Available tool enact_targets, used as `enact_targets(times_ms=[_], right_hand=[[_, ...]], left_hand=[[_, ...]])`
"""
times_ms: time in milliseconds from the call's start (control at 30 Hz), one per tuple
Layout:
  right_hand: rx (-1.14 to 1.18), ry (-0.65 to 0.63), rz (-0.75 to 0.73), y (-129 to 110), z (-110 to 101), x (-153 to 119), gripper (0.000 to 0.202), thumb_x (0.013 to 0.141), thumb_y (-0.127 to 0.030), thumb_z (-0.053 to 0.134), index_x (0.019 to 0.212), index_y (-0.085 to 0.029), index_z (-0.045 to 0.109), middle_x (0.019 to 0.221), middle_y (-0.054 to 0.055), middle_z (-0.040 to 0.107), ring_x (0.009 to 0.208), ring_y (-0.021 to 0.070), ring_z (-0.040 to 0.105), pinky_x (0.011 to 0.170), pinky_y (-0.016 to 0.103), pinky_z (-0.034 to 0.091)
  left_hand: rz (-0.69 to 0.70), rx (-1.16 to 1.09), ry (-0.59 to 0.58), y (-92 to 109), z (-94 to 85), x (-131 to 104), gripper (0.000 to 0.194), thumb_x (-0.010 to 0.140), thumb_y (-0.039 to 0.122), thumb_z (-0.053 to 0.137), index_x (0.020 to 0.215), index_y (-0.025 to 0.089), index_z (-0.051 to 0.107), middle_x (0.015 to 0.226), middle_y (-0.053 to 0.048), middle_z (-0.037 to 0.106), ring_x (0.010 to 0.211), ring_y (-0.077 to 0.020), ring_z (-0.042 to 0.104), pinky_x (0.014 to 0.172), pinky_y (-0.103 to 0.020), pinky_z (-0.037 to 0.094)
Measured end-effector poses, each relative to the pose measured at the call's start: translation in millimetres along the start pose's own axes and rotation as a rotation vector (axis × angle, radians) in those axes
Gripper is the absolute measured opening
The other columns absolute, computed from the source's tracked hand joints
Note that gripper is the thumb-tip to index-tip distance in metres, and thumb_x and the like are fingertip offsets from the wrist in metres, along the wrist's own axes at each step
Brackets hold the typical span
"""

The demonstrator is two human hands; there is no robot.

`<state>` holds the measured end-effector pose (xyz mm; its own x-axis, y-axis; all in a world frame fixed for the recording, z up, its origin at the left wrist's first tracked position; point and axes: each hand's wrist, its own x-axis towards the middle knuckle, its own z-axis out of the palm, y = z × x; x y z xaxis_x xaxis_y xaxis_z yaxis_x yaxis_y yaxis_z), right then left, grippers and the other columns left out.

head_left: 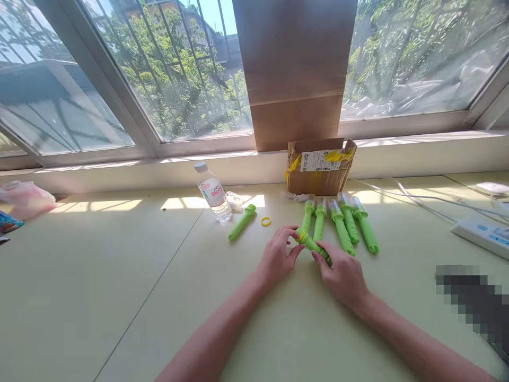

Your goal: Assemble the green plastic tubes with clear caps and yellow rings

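My right hand (342, 276) is closed round the lower part of a green ribbed handle (314, 246), which tilts down to the right. At its upper left end sits a yellow ring (301, 235). My left hand (279, 252) has its fingers bent over that end and touching the ring, the thumb just below. Just behind lie several more green handles (342, 232) with clear caps (357, 201). Left of my hands, a single green handle (242, 223) lies without a clear cap, beside a loose yellow ring (265, 221).
A water bottle (214, 193) stands at the back, with crumpled clear plastic (234, 201) beside it. An open cardboard box (318, 167) is against the sill. To the right are a power strip (483, 233), white cables (421, 197) and a blurred dark object (473, 302). A pink bag (27, 199) lies far left.
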<state>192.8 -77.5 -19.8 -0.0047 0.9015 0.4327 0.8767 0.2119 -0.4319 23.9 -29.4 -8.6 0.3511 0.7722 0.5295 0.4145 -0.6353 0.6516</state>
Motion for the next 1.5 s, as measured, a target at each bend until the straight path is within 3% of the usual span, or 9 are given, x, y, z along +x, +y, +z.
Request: enact_targets(times_ms=[133,300,433,633,800,1067,1500], right_hand=[[-0.018,0.001,-0.013,0.5,0.3,-0.4,0.032,0.089,-0.035,0.039,0.105,-0.018,0.061,0.089,0.006,0.069,0.073,0.018,0.063,0.056,0.025,0.04],[-0.01,-0.032,-0.01,1.9,0.4,0.9,0.03,0.089,-0.035,0.04,0.104,-0.02,0.061,0.091,0.005,0.069,0.073,0.0175,0.063,0.056,0.025,0.04],[0.004,-0.064,-0.016,2.0,0.8,1.9,0.029,0.089,-0.034,0.039,0.106,-0.02,0.059,0.095,0.005,0.068,0.077,0.0184,0.063,0.059,0.026,0.04],[-0.001,-0.071,0.005,1.6,2.5,2.1,0.031,0.085,-0.032,0.046,0.113,-0.02,0.051,0.086,0.003,0.067,0.072,0.0191,0.062,0.056,0.027,0.038],[0.03,-0.039,0.011,0.5,0.8,1.2,0.022,0.085,-0.03,0.047,0.104,-0.02,0.053,0.088,0.002,0.066,0.075,0.0181,0.061,0.058,0.026,0.038],[-0.041,-0.056,-0.064,0.2,1.7,-0.8,0.025,0.091,-0.03,0.04,0.108,-0.018,0.055,0.093,0.004,0.065,0.081,0.0185,0.059,0.061,0.026,0.037],[-0.133,-0.053,-0.021,-0.8,1.6,0.9,0.028,0.093,-0.033,0.036,0.106,-0.019,0.057,0.083,0.004,0.067,0.069,0.0177,0.061,0.054,0.025,0.032]], left_hand=[[0.007,-0.003,-0.009,-1.4,0.1,0.4,0.023,0.076,0.027,0.063,0.091,0.02,0.048,0.113,-0.008,0.058,0.101,-0.0193,0.058,0.073,-0.033,0.054],[0.014,0.044,0.0,-6.5,2.2,-0.5,0.018,0.077,0.015,0.059,0.09,0.022,0.049,0.111,-0.005,0.059,0.1,-0.0182,0.058,0.074,-0.033,0.054],[0.018,0.061,-0.008,-8.2,1.8,-1.2,0.016,0.079,0.014,0.058,0.09,0.021,0.049,0.112,-0.005,0.059,0.103,-0.0191,0.057,0.079,-0.036,0.053],[0.02,0.047,0.0,-7.4,1.1,-1.0,0.013,0.08,0.014,0.056,0.089,0.021,0.049,0.113,-0.005,0.058,0.104,-0.0186,0.056,0.081,-0.036,0.052],[0.015,0.034,0.008,-6.0,1.5,-0.7,0.015,0.079,0.014,0.057,0.09,0.021,0.049,0.113,-0.005,0.058,0.1,-0.0176,0.057,0.077,-0.033,0.053],[-0.023,0.01,-0.016,-5.0,2.1,-0.3,0.015,0.079,0.017,0.057,0.091,0.021,0.049,0.111,-0.004,0.056,0.099,-0.017,0.057,0.073,-0.031,0.054],[-0.021,0.013,-0.001,-3.0,2.4,-0.2,0.013,0.081,0.018,0.056,0.091,0.021,0.048,0.112,-0.004,0.057,0.099,-0.0165,0.057,0.073,-0.03,0.054]])
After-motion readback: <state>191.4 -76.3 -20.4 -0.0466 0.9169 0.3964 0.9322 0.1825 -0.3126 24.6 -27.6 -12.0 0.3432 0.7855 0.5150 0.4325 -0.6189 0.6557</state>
